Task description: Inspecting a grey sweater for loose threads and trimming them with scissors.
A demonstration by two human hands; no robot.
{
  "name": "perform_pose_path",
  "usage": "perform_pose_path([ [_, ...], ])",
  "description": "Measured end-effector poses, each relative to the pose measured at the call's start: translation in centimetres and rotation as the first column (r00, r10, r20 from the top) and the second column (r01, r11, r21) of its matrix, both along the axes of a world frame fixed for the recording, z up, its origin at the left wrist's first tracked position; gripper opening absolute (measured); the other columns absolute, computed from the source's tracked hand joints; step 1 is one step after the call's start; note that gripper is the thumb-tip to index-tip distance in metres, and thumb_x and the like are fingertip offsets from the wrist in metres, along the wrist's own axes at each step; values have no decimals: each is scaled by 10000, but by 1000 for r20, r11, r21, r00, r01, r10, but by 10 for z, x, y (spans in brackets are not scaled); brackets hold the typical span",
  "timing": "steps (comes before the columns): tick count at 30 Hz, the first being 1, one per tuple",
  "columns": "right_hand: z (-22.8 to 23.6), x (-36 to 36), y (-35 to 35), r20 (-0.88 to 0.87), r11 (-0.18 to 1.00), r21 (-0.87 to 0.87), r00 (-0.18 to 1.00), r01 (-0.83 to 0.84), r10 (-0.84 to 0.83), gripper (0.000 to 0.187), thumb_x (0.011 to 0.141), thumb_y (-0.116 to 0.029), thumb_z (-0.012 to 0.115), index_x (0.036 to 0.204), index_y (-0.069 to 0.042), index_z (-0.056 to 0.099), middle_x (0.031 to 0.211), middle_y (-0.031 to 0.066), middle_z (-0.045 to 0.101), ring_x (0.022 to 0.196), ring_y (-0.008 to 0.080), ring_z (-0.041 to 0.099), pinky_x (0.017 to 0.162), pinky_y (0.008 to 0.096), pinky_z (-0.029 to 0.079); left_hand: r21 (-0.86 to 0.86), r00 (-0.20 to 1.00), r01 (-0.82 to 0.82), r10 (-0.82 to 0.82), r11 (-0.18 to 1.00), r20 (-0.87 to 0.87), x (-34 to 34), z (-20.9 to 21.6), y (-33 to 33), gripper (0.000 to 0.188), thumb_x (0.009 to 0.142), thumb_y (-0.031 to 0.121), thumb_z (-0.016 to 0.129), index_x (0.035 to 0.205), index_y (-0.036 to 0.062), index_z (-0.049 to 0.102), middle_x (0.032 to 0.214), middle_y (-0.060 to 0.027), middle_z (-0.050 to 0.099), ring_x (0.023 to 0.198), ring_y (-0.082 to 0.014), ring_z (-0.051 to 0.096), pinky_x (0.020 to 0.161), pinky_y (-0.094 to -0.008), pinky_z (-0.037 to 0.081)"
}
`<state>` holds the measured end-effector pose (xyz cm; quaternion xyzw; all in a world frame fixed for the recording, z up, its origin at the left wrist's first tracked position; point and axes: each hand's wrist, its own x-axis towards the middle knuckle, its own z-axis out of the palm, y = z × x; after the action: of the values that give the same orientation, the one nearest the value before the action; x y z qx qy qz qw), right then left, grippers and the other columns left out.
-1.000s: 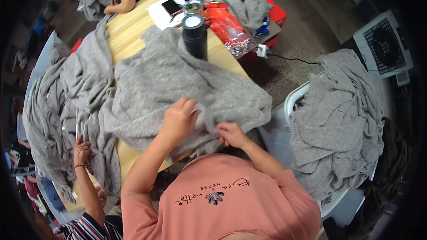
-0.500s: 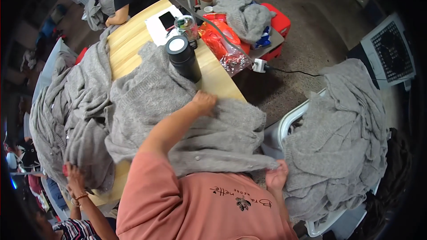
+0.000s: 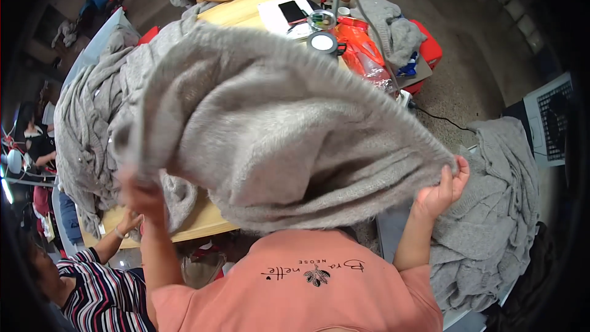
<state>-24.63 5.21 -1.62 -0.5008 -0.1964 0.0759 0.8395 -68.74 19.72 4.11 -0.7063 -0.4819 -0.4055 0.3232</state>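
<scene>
"Where was the grey garment [image 3: 289, 129]?"

"Spread in the air above the surface [image 3: 209, 216], between the person's hands. The right hand [image 3: 444, 187] had its grip pinched closed on one corner; the left hand [image 3: 142, 193], though blurred, was closed about the opposite edge."

"Anything in the way?"

"A black bottle [image 3: 322, 43] stood just beyond the cloth, only its top showing. A clear jar [image 3: 321, 21] and a phone [image 3: 291, 11] sat farther back."

"And at the sides?"

"Grey knits [image 3: 89, 126] crowded the left, a co-worker's hand [image 3: 128, 221] near them. A second heap [image 3: 495, 209] filled the right."
</scene>
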Motion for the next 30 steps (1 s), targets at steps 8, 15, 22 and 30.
perform_pose_path([
  [8,-79,-87,37,146,878,-285,888,-385,437,238,722,131,538,924,27,610,1075,95,565,948,150,536,838,260,417,-755,776,439,219,487,592,-12,-133,-86,149,684,45,699,769,8,583,677,-30,600,609,-86,545,555,-225,442],
  [15,-63,-139,38,224,703,-514,714,-492,664,228,797,52,567,1018,9,604,898,-14,582,800,54,509,716,191,410,-695,746,257,320,672,585,5,-148,-52,616,663,22,716,1203,-8,420,1119,-107,470,952,-143,502,686,-239,449],
  [22,-25,-128,48,246,489,-584,432,-648,868,317,716,125,464,975,6,602,889,50,605,781,108,546,695,215,435,-548,357,591,418,591,836,-22,-178,-21,452,744,-25,584,1177,-22,453,1046,-81,554,819,-113,559,600,-214,443],
  [30,-7,-125,81,440,230,-610,-83,-759,894,419,585,164,460,935,-5,617,829,102,619,727,223,585,640,276,459,-456,856,271,5,848,517,19,-107,-5,696,643,-80,557,1298,43,356,1249,-170,432,1125,-301,460,915,-355,401],
])
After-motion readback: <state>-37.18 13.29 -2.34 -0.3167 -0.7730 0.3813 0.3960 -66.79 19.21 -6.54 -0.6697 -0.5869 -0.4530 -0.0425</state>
